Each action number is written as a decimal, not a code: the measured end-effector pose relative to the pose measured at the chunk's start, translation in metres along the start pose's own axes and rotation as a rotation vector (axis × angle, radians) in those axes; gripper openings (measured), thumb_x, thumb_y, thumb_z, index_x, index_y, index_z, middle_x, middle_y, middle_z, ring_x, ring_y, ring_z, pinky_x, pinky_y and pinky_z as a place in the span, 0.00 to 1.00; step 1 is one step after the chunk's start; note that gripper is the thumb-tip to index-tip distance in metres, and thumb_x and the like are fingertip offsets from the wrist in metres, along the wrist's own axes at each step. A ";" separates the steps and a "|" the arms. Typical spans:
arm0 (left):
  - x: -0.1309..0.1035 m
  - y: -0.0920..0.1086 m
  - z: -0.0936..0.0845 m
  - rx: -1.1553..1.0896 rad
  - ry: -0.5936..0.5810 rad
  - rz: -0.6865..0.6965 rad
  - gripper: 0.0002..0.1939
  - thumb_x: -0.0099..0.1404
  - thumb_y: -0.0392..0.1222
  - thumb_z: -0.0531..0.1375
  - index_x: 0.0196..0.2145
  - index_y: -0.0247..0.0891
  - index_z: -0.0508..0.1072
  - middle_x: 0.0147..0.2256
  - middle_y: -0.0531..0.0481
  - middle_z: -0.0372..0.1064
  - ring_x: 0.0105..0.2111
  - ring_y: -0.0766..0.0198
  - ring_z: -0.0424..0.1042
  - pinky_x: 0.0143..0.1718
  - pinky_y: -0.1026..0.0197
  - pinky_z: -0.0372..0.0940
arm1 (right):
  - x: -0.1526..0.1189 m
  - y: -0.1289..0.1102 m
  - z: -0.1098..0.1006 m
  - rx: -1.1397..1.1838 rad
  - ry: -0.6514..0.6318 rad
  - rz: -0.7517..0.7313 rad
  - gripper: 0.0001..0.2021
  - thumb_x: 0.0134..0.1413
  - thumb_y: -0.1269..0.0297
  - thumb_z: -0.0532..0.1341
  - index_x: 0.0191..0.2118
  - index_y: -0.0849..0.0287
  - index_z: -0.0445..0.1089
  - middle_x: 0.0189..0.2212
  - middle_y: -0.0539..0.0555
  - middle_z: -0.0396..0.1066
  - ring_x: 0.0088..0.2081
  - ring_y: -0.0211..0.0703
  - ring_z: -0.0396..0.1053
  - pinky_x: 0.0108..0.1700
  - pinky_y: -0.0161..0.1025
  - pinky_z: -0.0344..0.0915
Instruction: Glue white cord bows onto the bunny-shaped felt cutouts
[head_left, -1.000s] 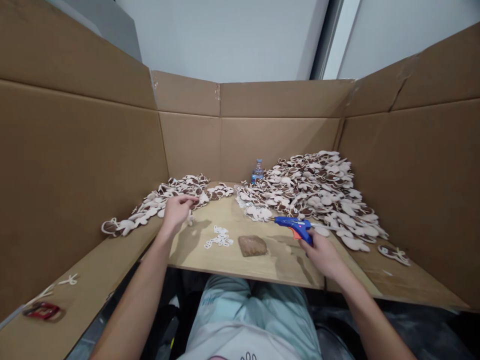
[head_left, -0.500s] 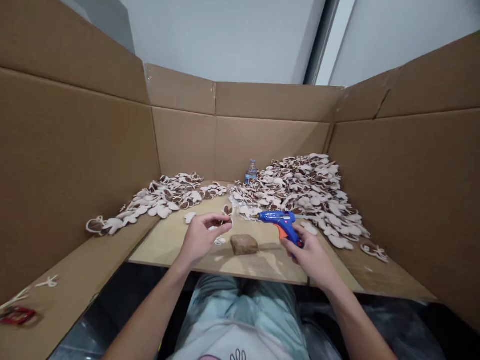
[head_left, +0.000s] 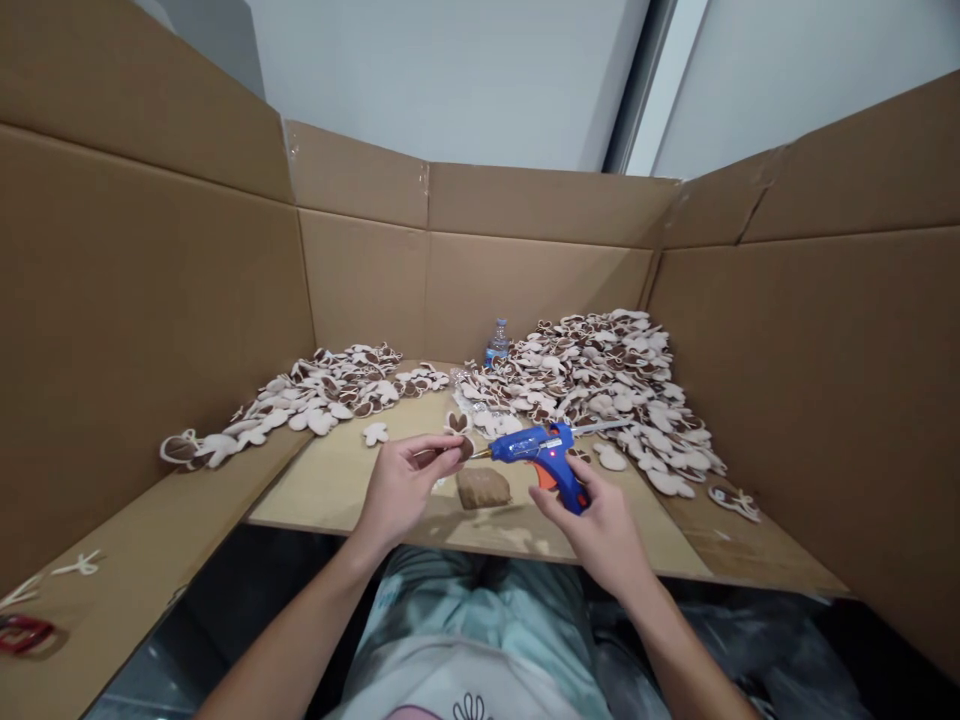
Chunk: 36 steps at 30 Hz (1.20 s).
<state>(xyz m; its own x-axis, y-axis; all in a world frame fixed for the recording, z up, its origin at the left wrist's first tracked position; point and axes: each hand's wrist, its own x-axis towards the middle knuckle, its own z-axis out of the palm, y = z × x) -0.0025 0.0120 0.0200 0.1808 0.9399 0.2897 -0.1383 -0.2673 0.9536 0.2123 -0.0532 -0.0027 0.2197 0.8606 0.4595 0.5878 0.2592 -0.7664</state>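
Between the fingertips of my left hand [head_left: 409,485] is a small brown and white rabbit-shaped piece [head_left: 459,424], its ears pointing up. My right hand [head_left: 600,515] is wrapped around the handle of a blue glue gun [head_left: 534,446] with an orange trigger. The gun's metal nozzle points left and meets the lower part of the piece, near my left fingertips; whether they touch is too small to tell. A brown block [head_left: 484,488] lies on the board [head_left: 330,500] below the nozzle.
Cardboard walls [head_left: 540,270] surround the work surface. A large pile of similar pieces [head_left: 600,365] lies at the right, a smaller pile [head_left: 322,395] at the left. A water bottle [head_left: 496,345] stands behind. A red object [head_left: 24,633] lies at the far left.
My right hand has brought the glue gun left, so its nozzle now reaches the piece in my left hand. A white piece on the board beneath my left hand is now mostly hidden.
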 end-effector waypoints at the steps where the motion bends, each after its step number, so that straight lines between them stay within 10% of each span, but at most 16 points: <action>1: -0.001 0.001 0.001 -0.004 0.001 0.001 0.08 0.55 0.39 0.68 0.35 0.36 0.82 0.37 0.47 0.81 0.38 0.59 0.79 0.43 0.59 0.75 | -0.001 0.001 0.001 -0.018 0.013 -0.015 0.18 0.52 0.53 0.64 0.42 0.61 0.72 0.29 0.51 0.73 0.27 0.41 0.67 0.29 0.34 0.63; 36: -0.014 0.007 0.011 -0.104 0.082 0.033 0.09 0.56 0.39 0.67 0.35 0.33 0.81 0.39 0.44 0.80 0.39 0.55 0.79 0.45 0.54 0.76 | -0.010 0.000 0.001 -0.208 0.172 -0.240 0.10 0.57 0.60 0.60 0.40 0.60 0.71 0.34 0.57 0.73 0.32 0.46 0.70 0.35 0.37 0.67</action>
<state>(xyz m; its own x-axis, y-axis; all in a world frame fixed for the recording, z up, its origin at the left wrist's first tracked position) 0.0043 -0.0055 0.0232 0.0949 0.9463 0.3091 -0.2439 -0.2789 0.9288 0.2098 -0.0617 -0.0081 0.1736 0.6946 0.6981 0.7807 0.3350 -0.5275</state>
